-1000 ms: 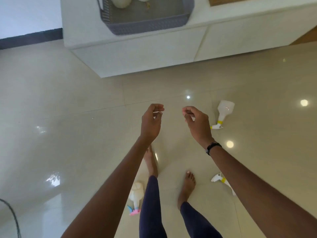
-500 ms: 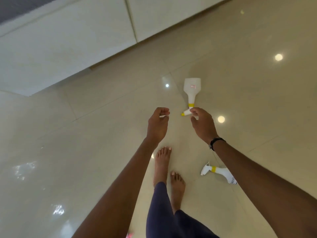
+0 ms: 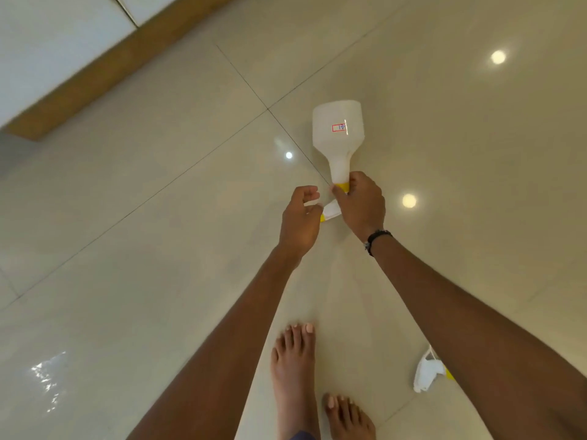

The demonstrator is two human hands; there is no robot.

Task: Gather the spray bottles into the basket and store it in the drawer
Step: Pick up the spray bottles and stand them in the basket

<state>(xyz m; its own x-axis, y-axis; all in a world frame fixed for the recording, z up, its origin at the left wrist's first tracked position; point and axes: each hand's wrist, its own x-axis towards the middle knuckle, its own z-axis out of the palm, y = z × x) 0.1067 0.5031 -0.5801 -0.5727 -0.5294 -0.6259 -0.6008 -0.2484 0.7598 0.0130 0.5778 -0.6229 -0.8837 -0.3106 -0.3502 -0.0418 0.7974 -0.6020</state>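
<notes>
On spray bottle (image 3: 338, 131): red-boxed label (image 3: 339, 127).

bottle (image 3: 337, 131): white, yellow collar, red-outlined label; floor (image 3: 158, 249): glossy beige tiles; wristband (image 3: 376, 239): black

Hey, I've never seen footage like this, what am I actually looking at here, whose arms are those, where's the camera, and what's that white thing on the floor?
There is no machine here. The camera sits on a person's head and looks down, so the two arms and bare feet are that person's own, seen from above.

The surface is a glossy tiled floor; the bright spots on it look like reflected lights. A white spray bottle lies on it, with a small red-framed label and a yellow collar at its neck. The right hand, the one with a dark wristband, is closed around that neck. The left hand is beside it, fingers curled, near the bottle's trigger head; I cannot tell whether it touches it.

A second spray bottle lies lower right, partly hidden by the right forearm. A cabinet edges the top left.
</notes>
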